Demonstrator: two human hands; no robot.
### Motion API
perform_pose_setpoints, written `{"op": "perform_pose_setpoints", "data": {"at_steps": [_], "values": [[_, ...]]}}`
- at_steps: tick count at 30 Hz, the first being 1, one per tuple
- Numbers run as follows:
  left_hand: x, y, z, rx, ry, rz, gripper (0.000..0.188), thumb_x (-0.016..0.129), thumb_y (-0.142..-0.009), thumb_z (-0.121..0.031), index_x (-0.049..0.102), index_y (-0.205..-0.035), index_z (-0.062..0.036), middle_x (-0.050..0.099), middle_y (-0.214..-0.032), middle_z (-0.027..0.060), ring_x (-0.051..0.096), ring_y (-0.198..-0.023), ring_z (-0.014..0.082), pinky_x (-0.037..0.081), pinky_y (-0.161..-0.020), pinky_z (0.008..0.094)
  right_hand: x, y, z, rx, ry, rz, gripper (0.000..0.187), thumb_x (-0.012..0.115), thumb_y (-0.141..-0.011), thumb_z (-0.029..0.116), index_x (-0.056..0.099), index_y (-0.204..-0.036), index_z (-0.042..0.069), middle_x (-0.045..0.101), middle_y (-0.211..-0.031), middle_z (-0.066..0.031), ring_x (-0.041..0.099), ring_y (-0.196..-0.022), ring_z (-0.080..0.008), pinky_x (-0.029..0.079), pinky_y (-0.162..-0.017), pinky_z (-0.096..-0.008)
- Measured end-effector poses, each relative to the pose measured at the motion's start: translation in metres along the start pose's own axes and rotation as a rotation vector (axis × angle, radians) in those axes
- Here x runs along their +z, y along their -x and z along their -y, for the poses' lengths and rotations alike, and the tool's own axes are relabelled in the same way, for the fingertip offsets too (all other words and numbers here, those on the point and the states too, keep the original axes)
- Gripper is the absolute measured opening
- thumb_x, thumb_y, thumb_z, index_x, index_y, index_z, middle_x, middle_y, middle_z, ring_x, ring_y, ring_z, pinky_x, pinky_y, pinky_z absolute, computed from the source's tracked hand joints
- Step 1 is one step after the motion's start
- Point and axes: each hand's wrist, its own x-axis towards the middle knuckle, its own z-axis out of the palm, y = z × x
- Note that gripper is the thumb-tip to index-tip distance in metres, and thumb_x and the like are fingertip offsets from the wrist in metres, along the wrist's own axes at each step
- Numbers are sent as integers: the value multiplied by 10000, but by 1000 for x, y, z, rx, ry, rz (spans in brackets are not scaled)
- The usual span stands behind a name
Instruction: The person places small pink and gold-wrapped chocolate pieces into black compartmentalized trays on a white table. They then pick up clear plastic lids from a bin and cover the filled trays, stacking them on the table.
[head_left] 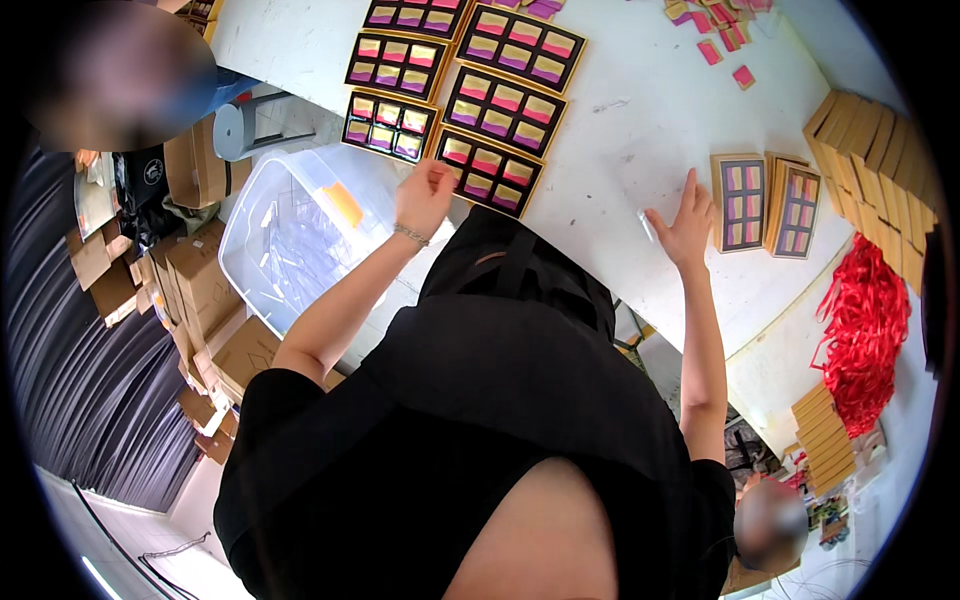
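Observation:
My left hand (425, 196) is at the lower left corner of the nearest black-and-gold box (484, 180). Its fingers are curled together, and whatever they might grip is hidden. That box holds pink-and-gold and purple-and-gold packets in compartments, like the other filled boxes (505, 110) lined up beyond it in two columns. Over the white table (600, 150), my right hand (686, 228) has its fingers stretched out and holds nothing. Close to its thumb lies a small white strip (647, 226). Just right of that hand are flat boxes (741, 203) with pink and purple windows, some stacked (796, 212).
A clear plastic bin (250, 250) with transparent scraps stands left of the table. Loose pink packets (710, 50) lie at the far right. Stacked kraft boxes (875, 150) and red ribbons (865, 330) line the right side. Cardboard cartons (195, 280) and another person (130, 75) are at left.

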Motion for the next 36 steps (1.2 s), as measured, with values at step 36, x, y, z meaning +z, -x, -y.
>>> {"op": "perform_pose_setpoints", "data": {"at_steps": [36], "values": [[83,3,17,-83,260,-44,518,418,-992,-434,622,-1123,24,656,-1026,225,613,-984,374,459,-891,405,26,20,126,-475,22,125,945,800,-615,419,387,-1447,236,326,-1495,-93,338,-1337,-293,194,-1048,-606]]}}
